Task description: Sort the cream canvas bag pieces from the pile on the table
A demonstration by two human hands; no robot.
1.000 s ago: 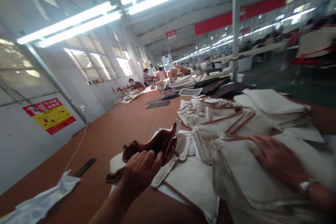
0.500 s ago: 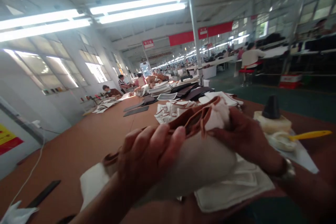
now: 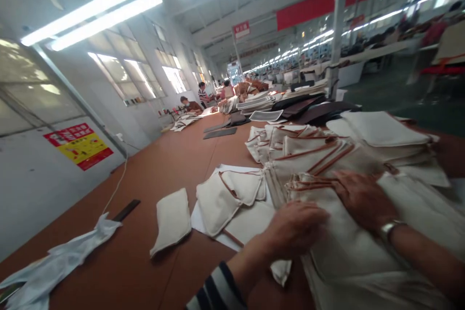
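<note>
both hands have come down since half a second ago, when they held a brown-trimmed pouch up between them; now they lie on the stack of cream pouches [image 3: 348,247] in front. left hand [image 3: 296,227] rests palm down on the stack's near left edge, its grip loose with fingers spread flat, closed on nothing. right hand [image 3: 363,198], with a wristwatch [image 3: 390,226] on it, presses flat just beyond and to the right of the left hand, fingers apart, their tips at the brown trim [image 3: 308,185] of the top pouch. just left of the left hand lie two loose cream pieces [image 3: 225,198] on a white sheet, and farther left a single cream panel [image 3: 171,220] on the bare brown table [image 3: 152,174]. well left of that sit a crumpled white wrapper [image 3: 54,266] and a dark flat strip [image 3: 125,209]. beyond the right hand more trimmed pouches [image 3: 290,147] fan out, then dark leather sheets [image 3: 312,109]. far off, people [image 3: 203,97] sit at the table's end.
</note>
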